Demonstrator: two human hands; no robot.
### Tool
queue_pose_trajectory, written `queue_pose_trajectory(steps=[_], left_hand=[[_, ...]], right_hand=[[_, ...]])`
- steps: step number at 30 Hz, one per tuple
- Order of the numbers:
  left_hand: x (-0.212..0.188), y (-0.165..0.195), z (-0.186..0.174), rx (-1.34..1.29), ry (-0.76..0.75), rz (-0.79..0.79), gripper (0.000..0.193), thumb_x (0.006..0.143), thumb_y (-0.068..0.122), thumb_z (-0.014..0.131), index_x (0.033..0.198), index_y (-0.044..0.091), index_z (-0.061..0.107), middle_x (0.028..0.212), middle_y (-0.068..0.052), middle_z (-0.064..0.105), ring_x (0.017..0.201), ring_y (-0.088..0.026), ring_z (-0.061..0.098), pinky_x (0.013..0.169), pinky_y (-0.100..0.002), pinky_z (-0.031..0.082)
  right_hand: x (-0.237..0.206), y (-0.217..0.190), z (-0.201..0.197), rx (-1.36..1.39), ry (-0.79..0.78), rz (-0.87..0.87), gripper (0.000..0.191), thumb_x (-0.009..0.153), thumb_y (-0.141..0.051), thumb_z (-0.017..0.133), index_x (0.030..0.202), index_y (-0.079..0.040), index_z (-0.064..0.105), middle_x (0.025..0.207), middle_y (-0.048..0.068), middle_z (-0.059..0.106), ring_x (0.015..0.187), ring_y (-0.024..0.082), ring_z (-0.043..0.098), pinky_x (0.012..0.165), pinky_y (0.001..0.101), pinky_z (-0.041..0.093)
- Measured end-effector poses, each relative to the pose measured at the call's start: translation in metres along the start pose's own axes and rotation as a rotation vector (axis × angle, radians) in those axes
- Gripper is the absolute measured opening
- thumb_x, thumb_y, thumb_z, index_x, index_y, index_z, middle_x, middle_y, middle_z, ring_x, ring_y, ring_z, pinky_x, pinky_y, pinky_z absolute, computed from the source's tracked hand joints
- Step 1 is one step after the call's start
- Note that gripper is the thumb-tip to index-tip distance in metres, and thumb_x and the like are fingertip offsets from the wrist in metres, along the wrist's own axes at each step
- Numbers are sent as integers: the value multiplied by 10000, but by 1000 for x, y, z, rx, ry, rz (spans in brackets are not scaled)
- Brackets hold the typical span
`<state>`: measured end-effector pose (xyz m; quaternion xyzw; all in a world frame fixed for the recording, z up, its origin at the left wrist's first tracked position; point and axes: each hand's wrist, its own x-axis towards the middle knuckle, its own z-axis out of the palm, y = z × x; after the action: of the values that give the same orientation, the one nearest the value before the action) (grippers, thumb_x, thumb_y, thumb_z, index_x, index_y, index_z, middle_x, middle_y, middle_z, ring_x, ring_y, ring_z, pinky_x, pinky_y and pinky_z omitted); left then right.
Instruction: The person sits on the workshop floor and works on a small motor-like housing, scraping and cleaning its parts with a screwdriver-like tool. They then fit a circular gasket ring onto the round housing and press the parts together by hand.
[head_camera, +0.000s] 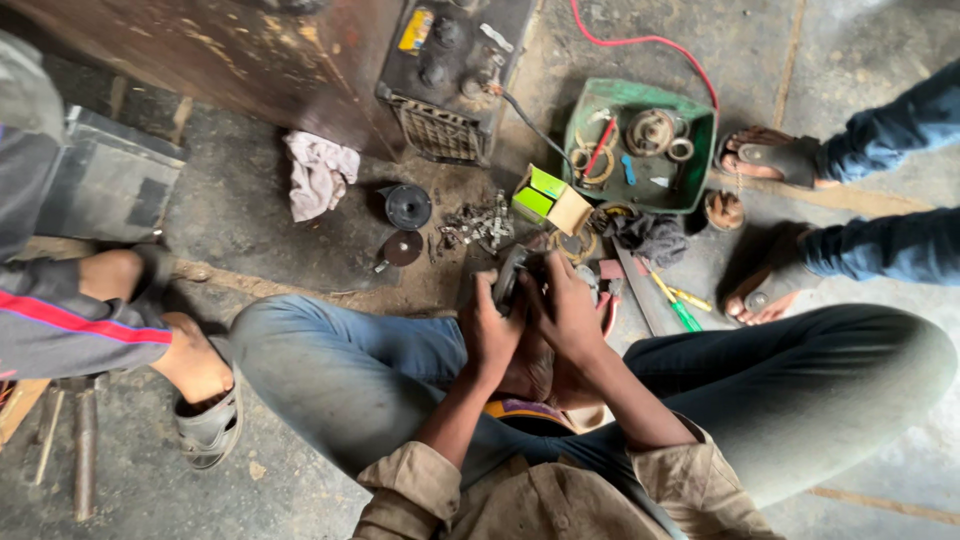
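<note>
Over concrete floor (250, 230), fingers (545, 270) clasp dark part (512, 275).

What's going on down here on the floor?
A person sits cross-legged on a concrete floor, left hand and right hand both clasped around a small dark metal part. Just beyond it lie a pile of small metal bits, a green and tan cardboard box and a green tray of rings and parts. Two other people's sandalled feet show at the left and right edges.
</note>
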<state>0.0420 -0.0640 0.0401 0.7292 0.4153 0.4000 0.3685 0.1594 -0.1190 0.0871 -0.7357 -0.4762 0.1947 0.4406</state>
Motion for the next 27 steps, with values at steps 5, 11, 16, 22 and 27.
queue_pose_trajectory(steps=[5, 11, 16, 22, 27], left_hand=[[-3, 1, -5, -23, -19, 9, 332, 902, 185, 804, 1079, 10, 585, 942, -199, 684, 874, -399, 688, 739, -435, 541], [-3, -3, -5, 45, -29, 61, 362, 866, 151, 785, 1114, -10, 576, 947, -223, 676, 886, -417, 679, 750, -448, 538], [-3, -3, -7, 24, -80, -4, 375, 885, 166, 785, 1137, -22, 581, 977, -227, 689, 918, -402, 695, 761, -447, 549], [6, -7, -6, -1, 20, 21, 377, 1011, 153, 702, 1299, -42, 555, 1175, -202, 665, 1050, -362, 696, 892, -423, 570], [20, -25, -7, -805, -45, -685, 457, 923, 148, 706, 1343, 101, 532, 1282, -77, 596, 1121, -234, 631, 838, -451, 620]], right_hand=[[-2, -9, 1, -90, 4, -39, 177, 992, -116, 646, 1074, -7, 533, 1007, 234, 630, 888, 485, 626, 710, 499, 498], [-3, -14, 12, 48, 85, 72, 164, 1063, -161, 559, 1033, -1, 542, 928, 230, 626, 778, 428, 618, 668, 447, 497], [-2, 0, 19, -12, 22, 325, 321, 1110, -261, 555, 951, 15, 522, 748, 231, 504, 659, 330, 435, 630, 403, 412], [9, 30, 21, 545, 36, 294, 382, 1134, -335, 495, 1043, 16, 615, 825, -11, 556, 777, 85, 468, 661, 312, 429], [20, 90, 15, 487, 284, 638, 452, 1080, -375, 556, 942, 40, 672, 697, 5, 587, 615, 131, 503, 547, 319, 392]])
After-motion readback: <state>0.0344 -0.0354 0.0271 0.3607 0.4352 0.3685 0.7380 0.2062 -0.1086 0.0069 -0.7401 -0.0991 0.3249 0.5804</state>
